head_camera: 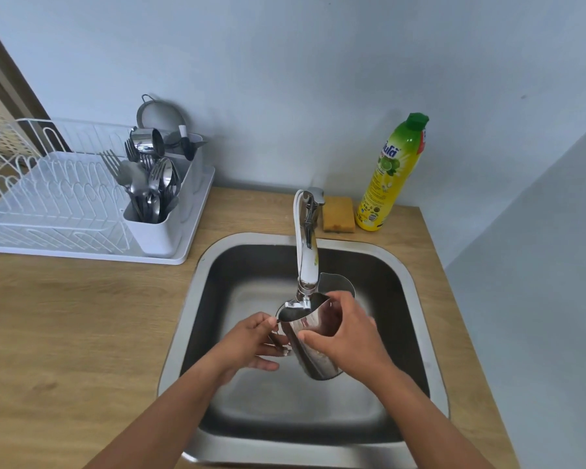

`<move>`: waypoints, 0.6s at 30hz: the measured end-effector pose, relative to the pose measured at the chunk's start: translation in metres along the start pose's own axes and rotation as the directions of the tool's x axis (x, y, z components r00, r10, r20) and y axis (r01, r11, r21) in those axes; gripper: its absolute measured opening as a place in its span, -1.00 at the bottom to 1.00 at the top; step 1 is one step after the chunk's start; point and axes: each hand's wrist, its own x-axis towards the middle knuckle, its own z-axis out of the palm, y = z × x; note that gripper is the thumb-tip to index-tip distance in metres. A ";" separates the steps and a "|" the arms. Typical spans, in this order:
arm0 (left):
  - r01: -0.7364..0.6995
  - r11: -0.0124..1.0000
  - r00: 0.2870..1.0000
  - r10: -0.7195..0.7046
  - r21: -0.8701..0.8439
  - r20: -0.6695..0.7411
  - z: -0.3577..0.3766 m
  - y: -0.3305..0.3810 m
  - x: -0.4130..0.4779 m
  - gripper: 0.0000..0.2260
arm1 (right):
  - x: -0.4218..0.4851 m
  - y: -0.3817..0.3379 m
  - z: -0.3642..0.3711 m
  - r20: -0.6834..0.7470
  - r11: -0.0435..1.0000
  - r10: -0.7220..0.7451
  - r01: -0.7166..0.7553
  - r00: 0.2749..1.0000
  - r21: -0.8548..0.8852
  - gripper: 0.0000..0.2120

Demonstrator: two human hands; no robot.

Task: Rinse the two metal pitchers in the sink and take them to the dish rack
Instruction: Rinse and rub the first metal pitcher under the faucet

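Wooden counter (82, 316): white dish rack (65, 211) left; sponge (339, 214), soap bottle (391, 174) behind inset sink (416, 289), possibly damp.

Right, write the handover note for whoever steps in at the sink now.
Left hand: holding the handle side of the metal pitcher.
Right hand: gripping the pitcher's body, its mouth under the faucet, over the sink.
Second pitcher: in the sink behind the first.
Done: nothing racked yet.
Left: finish rinsing both, carry them to the dish rack on the left.
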 end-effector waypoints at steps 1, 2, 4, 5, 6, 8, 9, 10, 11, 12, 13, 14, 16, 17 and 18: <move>-0.004 1.000 1.000 0.004 -0.013 0.008 0.002 0.000 0.002 -0.77 | 0.000 -0.001 -0.003 -0.013 0.999 -0.023 0.022 1.000 -0.038 -0.30; -0.009 1.000 1.000 0.009 -0.019 0.011 0.003 0.001 0.004 -0.76 | -0.001 -0.003 -0.006 -0.025 0.997 -0.044 0.042 0.999 -0.070 -0.28; -0.021 0.999 1.000 0.021 -0.025 0.011 0.007 0.003 0.006 -0.74 | 0.000 -0.003 -0.010 -0.045 0.991 -0.082 0.076 0.996 -0.114 -0.26; -0.029 0.999 0.999 0.029 -0.034 0.012 0.008 0.004 0.007 -0.74 | 0.000 -0.002 -0.012 -0.048 0.988 -0.098 0.091 0.994 -0.126 -0.25; -0.039 0.998 0.999 0.040 -0.043 0.009 0.009 0.006 0.007 -0.74 | 0.001 -0.002 -0.013 -0.046 0.986 -0.112 0.105 0.993 -0.130 -0.25; -0.066 0.996 0.998 0.065 -0.055 -0.017 0.009 0.009 0.008 -0.76 | 0.002 -0.001 -0.016 -0.042 0.986 -0.126 0.120 0.991 -0.119 -0.27; -0.083 0.995 0.996 0.081 -0.056 -0.037 0.009 0.010 0.008 -0.78 | 0.003 -0.001 -0.017 -0.040 0.986 -0.126 0.121 0.991 -0.113 -0.28; -0.103 0.993 0.993 0.100 -0.053 -0.060 0.010 0.011 0.008 -0.79 | 0.004 0.001 -0.017 -0.039 0.987 -0.124 0.119 0.992 -0.108 -0.28; -0.127 0.991 0.989 0.122 -0.048 -0.083 0.010 0.012 0.008 -0.82 | 0.006 0.002 -0.016 -0.041 0.988 -0.119 0.115 0.992 -0.107 -0.28; -0.152 0.988 0.983 0.147 -0.038 -0.108 0.010 0.013 0.008 -0.84 | 0.009 0.005 -0.013 -0.040 0.988 -0.113 0.108 0.993 -0.107 -0.28; -0.177 0.984 0.976 0.172 -0.030 -0.133 0.010 0.014 0.008 -0.85 | 0.011 0.007 -0.011 -0.042 0.989 -0.110 0.105 0.993 -0.106 -0.27; -0.202 0.979 0.968 0.196 -0.026 -0.155 0.010 0.015 0.007 -0.87 | 0.013 0.010 -0.008 -0.043 0.990 -0.103 0.098 0.994 -0.101 -0.27; -0.252 0.968 0.952 0.243 -0.025 -0.188 0.009 0.016 0.007 -0.91 | 0.017 0.013 -0.003 -0.038 0.996 -0.075 0.073 0.996 -0.060 -0.27; -0.271 0.962 0.942 0.262 -0.013 -0.209 0.008 0.017 0.007 -0.93 | 0.020 0.016 0.000 -0.037 0.998 -0.064 0.062 0.997 -0.031 -0.27; -0.284 0.959 0.931 0.278 0.010 -0.236 0.006 0.017 0.006 -0.93 | 0.022 0.017 0.003 -0.035 0.999 -0.050 0.050 0.998 -0.001 -0.27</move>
